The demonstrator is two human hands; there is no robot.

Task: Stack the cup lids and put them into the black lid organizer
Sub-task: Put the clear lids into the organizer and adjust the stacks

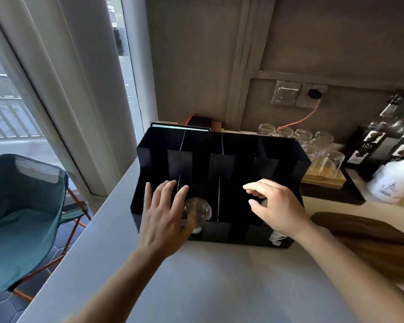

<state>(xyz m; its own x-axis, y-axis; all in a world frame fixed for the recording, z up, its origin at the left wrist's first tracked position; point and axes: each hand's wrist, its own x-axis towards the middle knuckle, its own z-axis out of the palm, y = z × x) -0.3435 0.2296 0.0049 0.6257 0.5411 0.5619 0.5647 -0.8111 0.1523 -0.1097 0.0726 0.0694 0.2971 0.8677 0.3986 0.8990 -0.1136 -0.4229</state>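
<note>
We see clear cup lids (pixel 200 209), domed and stacked, lying in the second slot from the left of the black lid organizer (pixel 238 145) on the pale counter (pixel 219 276). Our left hand (pixel 166 220) spreads straight-fingered over them, thumb on the stack. Our right hand (pixel 278 210) hovers over the right slots, loosely curled, holding nothing. A dark carton (pixel 369 148) beyond reads "1883". The white bottle (pixel 392 185) has a blurred label.
</note>
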